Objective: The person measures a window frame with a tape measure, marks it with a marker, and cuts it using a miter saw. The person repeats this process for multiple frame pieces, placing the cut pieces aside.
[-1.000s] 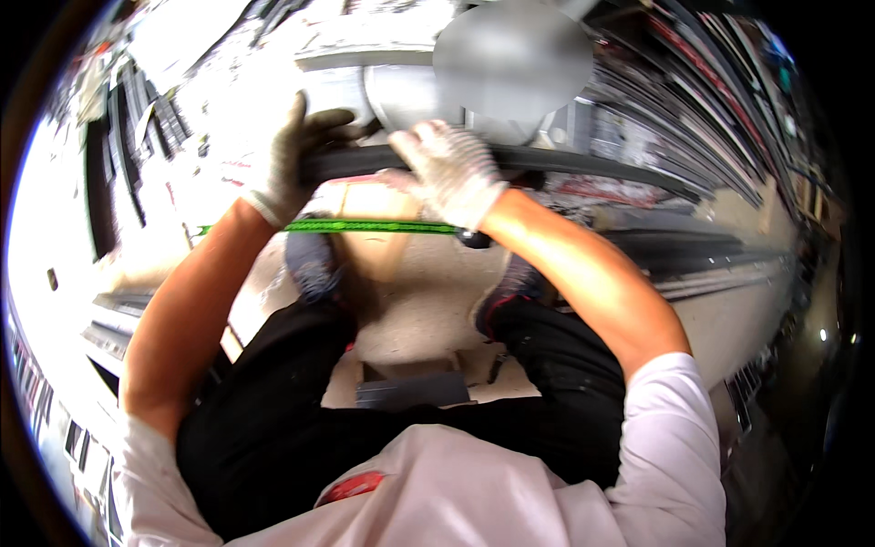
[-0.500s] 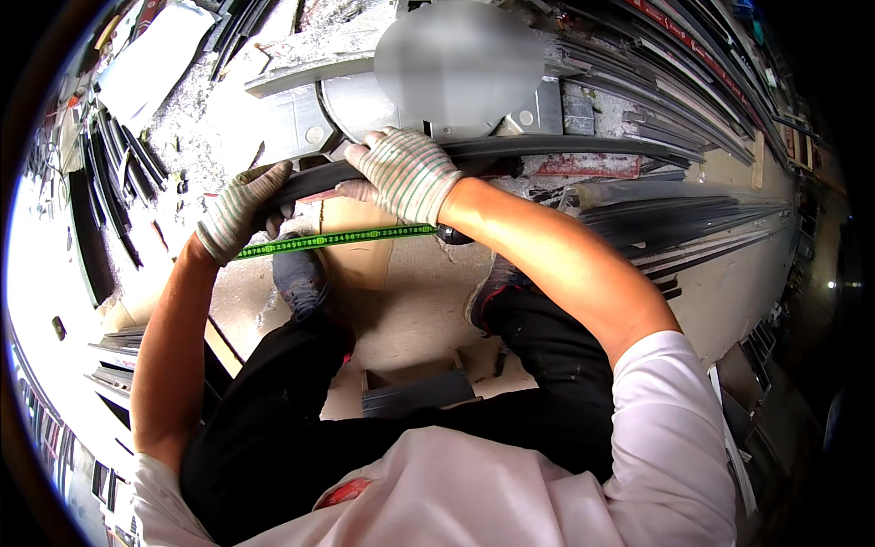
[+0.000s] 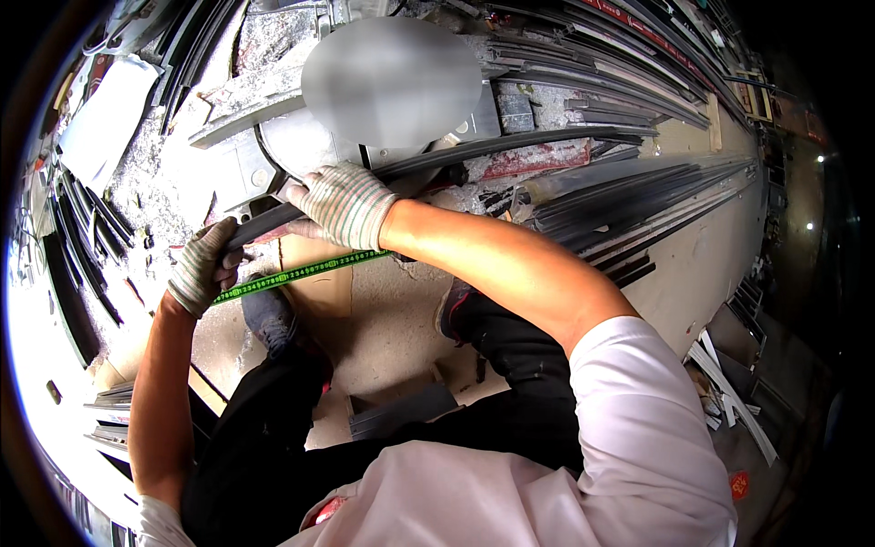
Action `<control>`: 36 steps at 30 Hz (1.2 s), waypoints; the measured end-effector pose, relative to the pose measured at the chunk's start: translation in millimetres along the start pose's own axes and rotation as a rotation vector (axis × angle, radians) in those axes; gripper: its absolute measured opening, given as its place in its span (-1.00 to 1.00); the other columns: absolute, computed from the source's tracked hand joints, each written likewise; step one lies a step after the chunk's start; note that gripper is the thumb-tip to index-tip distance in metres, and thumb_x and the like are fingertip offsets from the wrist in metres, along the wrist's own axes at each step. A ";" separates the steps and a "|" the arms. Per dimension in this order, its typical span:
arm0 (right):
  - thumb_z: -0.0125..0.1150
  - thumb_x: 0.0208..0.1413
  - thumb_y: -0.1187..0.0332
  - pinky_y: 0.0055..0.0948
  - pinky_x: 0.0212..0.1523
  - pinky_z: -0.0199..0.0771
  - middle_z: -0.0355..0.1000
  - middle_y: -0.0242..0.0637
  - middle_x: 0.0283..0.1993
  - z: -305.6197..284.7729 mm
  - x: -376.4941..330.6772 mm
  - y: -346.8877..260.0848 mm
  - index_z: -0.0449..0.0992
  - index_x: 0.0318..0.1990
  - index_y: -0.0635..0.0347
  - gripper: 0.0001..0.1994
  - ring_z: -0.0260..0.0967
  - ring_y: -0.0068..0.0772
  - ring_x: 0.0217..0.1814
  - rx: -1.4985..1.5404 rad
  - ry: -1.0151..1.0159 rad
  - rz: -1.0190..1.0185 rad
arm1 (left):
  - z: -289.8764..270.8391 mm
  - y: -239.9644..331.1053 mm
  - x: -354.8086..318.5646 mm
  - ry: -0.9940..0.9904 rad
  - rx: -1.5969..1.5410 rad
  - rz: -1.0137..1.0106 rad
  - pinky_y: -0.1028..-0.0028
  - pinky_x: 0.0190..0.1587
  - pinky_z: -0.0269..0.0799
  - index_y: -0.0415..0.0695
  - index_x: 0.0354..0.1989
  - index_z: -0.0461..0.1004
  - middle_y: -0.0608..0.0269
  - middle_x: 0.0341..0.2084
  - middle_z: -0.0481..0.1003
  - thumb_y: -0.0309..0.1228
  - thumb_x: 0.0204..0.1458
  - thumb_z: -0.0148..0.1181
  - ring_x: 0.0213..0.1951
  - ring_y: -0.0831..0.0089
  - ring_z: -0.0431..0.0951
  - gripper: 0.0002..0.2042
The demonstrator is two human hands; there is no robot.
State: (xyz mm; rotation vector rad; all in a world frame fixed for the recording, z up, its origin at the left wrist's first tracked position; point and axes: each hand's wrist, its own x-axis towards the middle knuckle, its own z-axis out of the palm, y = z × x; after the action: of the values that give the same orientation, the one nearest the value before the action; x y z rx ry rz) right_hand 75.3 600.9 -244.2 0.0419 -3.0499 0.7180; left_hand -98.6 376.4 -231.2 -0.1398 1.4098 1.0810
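Observation:
A long dark grey metal profile (image 3: 501, 146) runs from lower left to upper right in front of me, and both my hands, in striped knit gloves, are on it. At its near left end, my left hand (image 3: 202, 266) closes around the bar. Further along, my right hand (image 3: 348, 206) wraps over the top with its thumb on the near side. A bright green tape measure blade (image 3: 301, 273) stretches below the bar, from beside my left hand to under my right wrist, where its far end is hidden. Whether my left fingers also pinch the tape cannot be told.
Beyond the bar stands a metal machine bed (image 3: 235, 164), partly covered by a blurred oval. Stacks of dark profiles (image 3: 629, 196) lie to the right. More black strips (image 3: 84, 219) and a white sheet (image 3: 108, 123) are at left. My shoes (image 3: 270, 321) rest on the floor below.
The view has shifted, so the scene sits further left. Both hands and the bar's left end have come nearer to me, and the bar and tape slant more. My grip on the bar stays.

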 end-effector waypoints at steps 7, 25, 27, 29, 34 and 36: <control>0.15 0.23 -0.08 -0.06 -0.07 0.54 0.50 -0.07 -0.23 -4.7 4.4 7.4 0.48 -0.15 0.18 -0.56 0.52 0.03 -0.10 0.019 -0.100 -0.010 | -8.2 5.3 -1.6 -0.069 -0.014 -0.102 0.61 -0.73 0.04 -0.04 -0.24 0.48 0.57 -0.76 0.24 -0.08 0.36 0.00 -0.79 0.72 0.10 -0.70; 0.11 0.32 0.01 -0.04 -0.07 0.53 0.54 0.02 -0.19 -0.4 16.8 3.0 0.45 0.02 0.22 -0.58 0.54 0.10 -0.10 0.078 -0.287 -0.004 | -28.9 -16.2 8.6 -0.125 -0.150 0.083 0.56 -0.67 0.35 -0.11 -0.33 0.48 0.37 -0.76 0.33 0.07 0.35 -0.06 -0.79 0.60 0.22 -0.53; 0.11 0.32 0.00 -0.05 0.00 0.51 0.52 0.06 -0.12 7.0 9.7 16.6 0.43 0.10 0.23 -0.54 0.51 0.10 -0.02 -0.043 -0.209 -0.165 | -12.9 -1.7 -0.5 -0.091 -0.199 0.060 0.52 -0.60 0.45 -0.18 -0.32 0.50 0.30 -0.72 0.38 0.07 0.36 -0.09 -0.74 0.56 0.29 -0.48; 0.12 0.32 -0.01 -0.05 0.07 0.49 0.50 0.09 -0.07 -5.4 13.2 9.3 0.42 0.13 0.24 -0.51 0.48 0.11 0.05 0.114 -0.295 0.079 | -13.5 -0.8 -4.1 -0.180 -0.286 0.152 0.45 -0.43 0.56 -0.25 -0.24 0.53 0.22 -0.66 0.46 0.09 0.37 -0.10 -0.64 0.47 0.43 -0.44; 0.12 0.32 -0.06 -0.02 0.15 0.45 0.49 0.15 0.03 -27.7 19.9 6.1 0.41 0.14 0.30 -0.45 0.45 0.21 0.10 0.123 -0.323 0.167 | -27.8 -6.7 -3.3 -0.387 -0.358 0.220 0.37 -0.09 0.62 -0.36 -0.21 0.59 0.11 -0.47 0.63 0.13 0.36 -0.10 -0.40 0.32 0.67 -0.34; 0.18 0.29 -0.02 -0.04 0.18 0.45 0.48 0.17 0.10 -26.2 13.4 12.6 0.43 0.18 0.29 -0.45 0.44 0.22 0.16 0.065 -0.219 0.125 | -22.9 -1.9 -4.0 -0.413 -0.391 0.257 0.36 -0.09 0.63 -0.36 -0.10 0.55 0.12 -0.42 0.64 0.13 0.36 -0.11 -0.38 0.32 0.69 -0.35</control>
State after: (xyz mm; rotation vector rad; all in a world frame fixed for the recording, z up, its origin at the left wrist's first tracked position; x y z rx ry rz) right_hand 61.6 623.5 -226.2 -0.0764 -3.2599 0.8753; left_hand -112.9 358.3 -234.3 -0.0119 0.8505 1.4967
